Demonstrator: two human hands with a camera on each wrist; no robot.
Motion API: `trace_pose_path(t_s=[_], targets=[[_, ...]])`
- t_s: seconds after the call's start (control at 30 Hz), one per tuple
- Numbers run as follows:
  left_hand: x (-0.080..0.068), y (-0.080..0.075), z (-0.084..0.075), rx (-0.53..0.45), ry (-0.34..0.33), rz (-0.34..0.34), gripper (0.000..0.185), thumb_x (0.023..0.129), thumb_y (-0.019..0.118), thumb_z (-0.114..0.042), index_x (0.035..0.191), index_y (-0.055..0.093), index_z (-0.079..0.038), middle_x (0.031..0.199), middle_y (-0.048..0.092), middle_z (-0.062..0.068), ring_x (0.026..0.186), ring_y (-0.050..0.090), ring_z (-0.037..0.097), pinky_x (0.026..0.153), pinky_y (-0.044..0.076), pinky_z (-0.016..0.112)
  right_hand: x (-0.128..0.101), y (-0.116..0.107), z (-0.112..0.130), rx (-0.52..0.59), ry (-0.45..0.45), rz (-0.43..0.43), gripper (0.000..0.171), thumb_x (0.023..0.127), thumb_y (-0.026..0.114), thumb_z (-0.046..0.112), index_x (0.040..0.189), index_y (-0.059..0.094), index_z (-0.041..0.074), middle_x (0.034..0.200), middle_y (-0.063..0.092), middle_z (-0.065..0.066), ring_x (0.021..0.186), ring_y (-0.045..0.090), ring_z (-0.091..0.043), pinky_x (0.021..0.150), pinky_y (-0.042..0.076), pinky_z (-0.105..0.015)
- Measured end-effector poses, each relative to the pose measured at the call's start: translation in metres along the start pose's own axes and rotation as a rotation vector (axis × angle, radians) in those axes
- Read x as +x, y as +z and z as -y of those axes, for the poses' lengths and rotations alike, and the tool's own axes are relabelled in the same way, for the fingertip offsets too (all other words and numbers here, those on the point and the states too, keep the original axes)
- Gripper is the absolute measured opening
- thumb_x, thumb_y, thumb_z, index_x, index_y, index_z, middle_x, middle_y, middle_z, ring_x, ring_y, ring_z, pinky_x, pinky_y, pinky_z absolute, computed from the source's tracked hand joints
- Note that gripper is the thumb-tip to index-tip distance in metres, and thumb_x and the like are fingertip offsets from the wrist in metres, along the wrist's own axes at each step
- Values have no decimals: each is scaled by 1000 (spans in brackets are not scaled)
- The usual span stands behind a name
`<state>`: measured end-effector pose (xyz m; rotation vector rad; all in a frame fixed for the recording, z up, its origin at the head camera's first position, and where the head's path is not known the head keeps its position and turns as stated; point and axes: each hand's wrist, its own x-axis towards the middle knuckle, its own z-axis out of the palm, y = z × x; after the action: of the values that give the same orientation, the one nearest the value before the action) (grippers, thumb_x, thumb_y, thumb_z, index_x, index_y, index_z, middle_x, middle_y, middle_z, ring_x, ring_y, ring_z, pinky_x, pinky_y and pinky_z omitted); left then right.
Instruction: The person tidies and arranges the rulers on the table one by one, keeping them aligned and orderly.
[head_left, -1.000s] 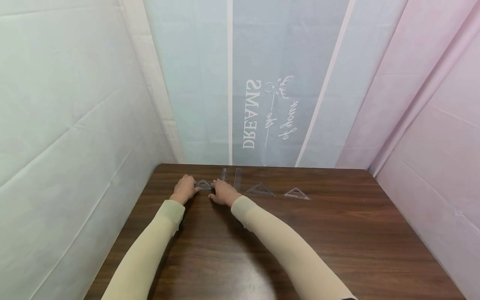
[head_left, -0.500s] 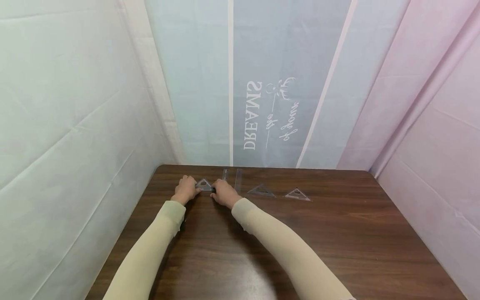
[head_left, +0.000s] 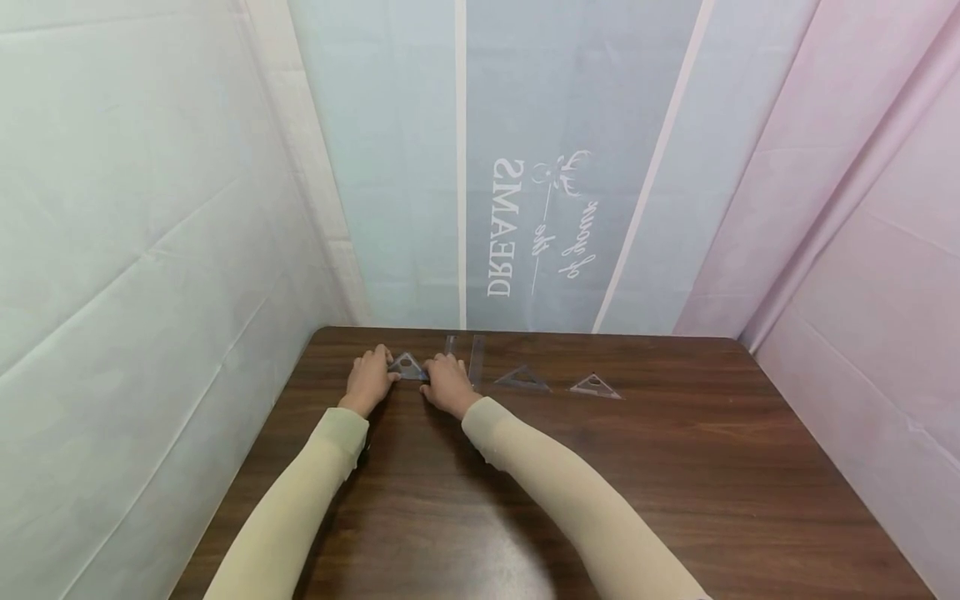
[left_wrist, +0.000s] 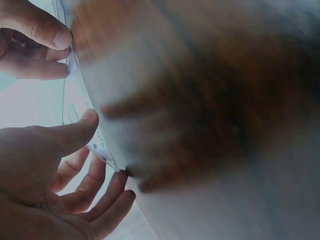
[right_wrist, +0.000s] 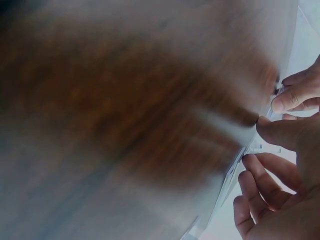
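Both hands hold one small clear plastic set square near the back left of the dark wooden table. My left hand has its left corner between thumb and fingers. At the opposite corner, my right hand pinches it the same way. In the left wrist view the left thumb lies on the set square's printed face, with fingers behind and below it. The right wrist view shows the right thumb at its edge; the set square is mostly hidden there by fingers.
Beyond and beside the right hand lie two clear rulers, a narrow one and a wider one. To the right rest a larger set square and a small one. Fabric walls stand behind the table.
The set square has shifted slightly toward the back edge, with both hands moving along with it. The rulers and the other set squares have stayed in place.
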<state>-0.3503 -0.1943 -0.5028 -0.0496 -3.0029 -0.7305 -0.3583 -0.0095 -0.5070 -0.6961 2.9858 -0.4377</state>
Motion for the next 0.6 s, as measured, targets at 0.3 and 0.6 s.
trace_pose_path(t_s=[0.3, 0.6], targets=[[-4, -2, 1, -69, -7, 4, 34, 99, 79, -12, 123, 60, 3, 118, 63, 24, 107, 64, 40, 94, 53, 54, -4, -1, 4, 38, 31, -17, 35, 103, 77, 31, 133, 73, 13, 114, 69, -2, 100, 58, -21, 87, 38, -37], [-14, -5, -5, -77, 68, -49, 34, 99, 80, -14, 123, 65, 4, 120, 66, 24, 106, 67, 38, 90, 56, 53, -6, 1, -3, 82, 63, -130, 26, 100, 80, 31, 119, 75, 14, 107, 76, 2, 99, 65, -21, 86, 41, -36]])
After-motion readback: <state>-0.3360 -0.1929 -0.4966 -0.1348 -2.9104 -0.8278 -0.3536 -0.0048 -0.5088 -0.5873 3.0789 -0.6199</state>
